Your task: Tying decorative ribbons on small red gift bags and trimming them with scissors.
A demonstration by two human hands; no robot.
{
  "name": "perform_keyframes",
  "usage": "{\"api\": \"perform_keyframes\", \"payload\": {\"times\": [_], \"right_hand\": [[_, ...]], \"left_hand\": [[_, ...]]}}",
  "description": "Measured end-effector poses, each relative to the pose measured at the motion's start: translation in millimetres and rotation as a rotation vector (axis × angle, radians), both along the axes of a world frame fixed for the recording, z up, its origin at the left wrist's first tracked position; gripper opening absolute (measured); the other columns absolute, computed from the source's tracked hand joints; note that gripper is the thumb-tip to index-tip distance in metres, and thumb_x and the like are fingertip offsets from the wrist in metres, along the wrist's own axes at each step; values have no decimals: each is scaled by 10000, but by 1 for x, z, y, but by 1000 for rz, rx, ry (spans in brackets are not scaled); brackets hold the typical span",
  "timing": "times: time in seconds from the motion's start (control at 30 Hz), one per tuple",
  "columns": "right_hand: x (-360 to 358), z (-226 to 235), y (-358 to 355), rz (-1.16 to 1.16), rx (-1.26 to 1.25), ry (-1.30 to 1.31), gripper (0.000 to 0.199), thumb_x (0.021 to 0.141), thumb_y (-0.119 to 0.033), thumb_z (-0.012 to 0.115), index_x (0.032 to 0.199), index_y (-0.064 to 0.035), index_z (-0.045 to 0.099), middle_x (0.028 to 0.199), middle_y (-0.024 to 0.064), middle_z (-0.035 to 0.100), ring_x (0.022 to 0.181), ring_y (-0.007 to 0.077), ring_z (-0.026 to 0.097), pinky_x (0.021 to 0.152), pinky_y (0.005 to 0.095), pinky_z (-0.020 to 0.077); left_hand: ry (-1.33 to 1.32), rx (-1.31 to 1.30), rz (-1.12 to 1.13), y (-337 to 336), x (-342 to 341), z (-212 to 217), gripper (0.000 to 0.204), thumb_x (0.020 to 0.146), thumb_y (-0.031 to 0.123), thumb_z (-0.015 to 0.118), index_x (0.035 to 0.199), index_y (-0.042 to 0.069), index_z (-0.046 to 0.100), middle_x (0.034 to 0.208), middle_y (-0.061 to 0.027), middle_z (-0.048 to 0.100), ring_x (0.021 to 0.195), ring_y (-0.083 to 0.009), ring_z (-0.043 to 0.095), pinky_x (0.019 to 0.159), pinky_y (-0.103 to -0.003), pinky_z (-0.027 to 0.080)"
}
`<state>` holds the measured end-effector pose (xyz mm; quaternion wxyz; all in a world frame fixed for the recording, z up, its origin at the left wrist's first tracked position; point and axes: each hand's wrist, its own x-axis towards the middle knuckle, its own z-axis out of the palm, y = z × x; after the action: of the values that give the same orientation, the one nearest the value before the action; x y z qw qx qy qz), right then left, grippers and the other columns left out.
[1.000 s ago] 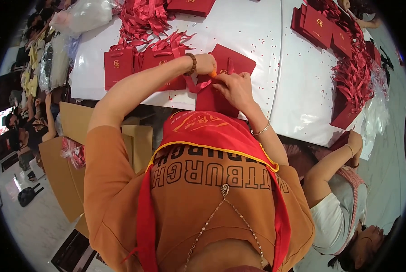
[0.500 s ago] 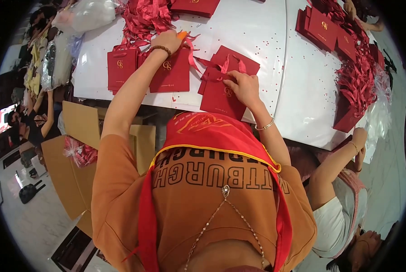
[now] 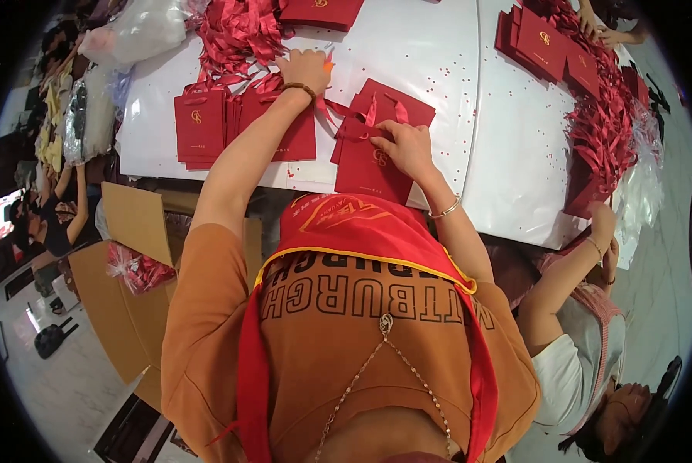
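- Bag stack point(image 3: 200, 127) lies flat on the table point(image 3: 438, 54), left of the left hand.
- Ribbon pile point(image 3: 238, 35) sits just beyond it.
- Left hand point(image 3: 306, 68), arm stretched out, pinches a small orange thing point(image 3: 328, 65) at the pile's edge.
- Right hand point(image 3: 404, 147), fingers curled, presses on a red bag point(image 3: 369, 166) near the table's front edge.
- Cardboard boxes point(image 3: 130, 231) stand below the table.

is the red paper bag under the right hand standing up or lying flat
Lying flat. The red paper bag rests face up on the white table, its gold emblem showing, with the right hand pressing on its top edge.
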<state>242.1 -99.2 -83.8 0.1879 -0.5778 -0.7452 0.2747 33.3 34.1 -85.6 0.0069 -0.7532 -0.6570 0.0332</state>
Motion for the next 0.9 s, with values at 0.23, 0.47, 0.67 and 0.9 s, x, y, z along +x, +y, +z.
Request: {"api": "perform_keyframes", "payload": {"times": [0.23,0.47,0.67,0.9], "right_hand": [[5,-9,2,5,-22,30,215,739,-283,650,878,-120,627,770,42,616,745,206,570,690,358,314],[20,28,-30,-64,396,-205,320,647,-143,711,938,-106,581,996,113,497,812,287,498,747,388,372],[36,8,-32,-191,-75,158,300,717,-85,687,989,-65,562,863,100,578,677,208,550,622,296,449],[40,5,-16,-301,-352,442,259,760,-119,679,970,-7,577,748,30,589,657,76,500,604,230,432]], "left_hand": [[-1286,-648,-22,-36,33,25,334,858,58,421,1177,24,516,908,-81,616,692,-107,590,607,-215,480],[-876,-725,-211,-75,54,12,398,833,-29,397,1201,65,518,888,-87,612,679,-98,575,601,-214,467],[-1381,-595,-19,-78,54,10,413,814,25,462,1225,59,491,860,-81,616,621,-109,567,570,-234,468],[-1201,-829,-50,-99,52,24,405,836,116,505,1230,26,477,825,-78,628,591,-107,555,556,-240,451]]}}
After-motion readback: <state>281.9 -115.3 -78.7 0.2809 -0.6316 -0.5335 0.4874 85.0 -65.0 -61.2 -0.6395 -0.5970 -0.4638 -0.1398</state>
